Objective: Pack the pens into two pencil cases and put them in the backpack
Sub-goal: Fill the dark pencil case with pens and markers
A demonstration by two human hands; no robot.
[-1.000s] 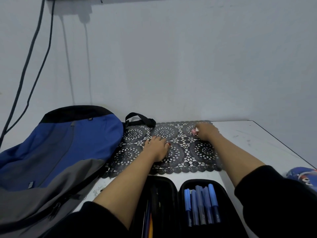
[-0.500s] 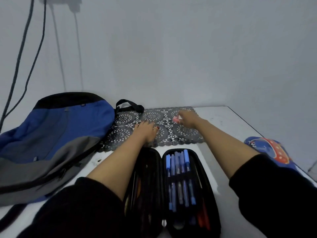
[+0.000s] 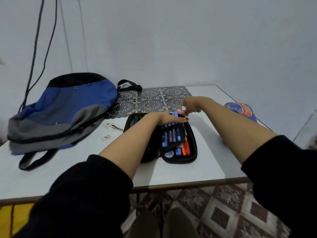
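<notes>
**Black case [image 3: 180, 160] nearly packed; blue case [image 3: 240, 109] and backpack [image 3: 65, 109] left to do**

Black case lies open on the table [image 3: 197, 169], its right half lined with blue pens [image 3: 171, 136], with orange markers [image 3: 186, 148] low down. Left hand [image 3: 163, 117] rests flat over the pens' upper ends, fingers straight. Right hand [image 3: 191, 104] hangs just above the case's far edge, its fingertips pinching a small pink item [image 3: 179, 111]; I cannot tell whether it is a pen or an eraser. I judge this case close to full, with the pink item among the last to go in. What remains is to zip it, see to the blue case near the table's right edge, and load both into the backpack, which lies flat at the left, well apart. No brand, label or writing can be read; the blue case's red print is too blurred
</notes>
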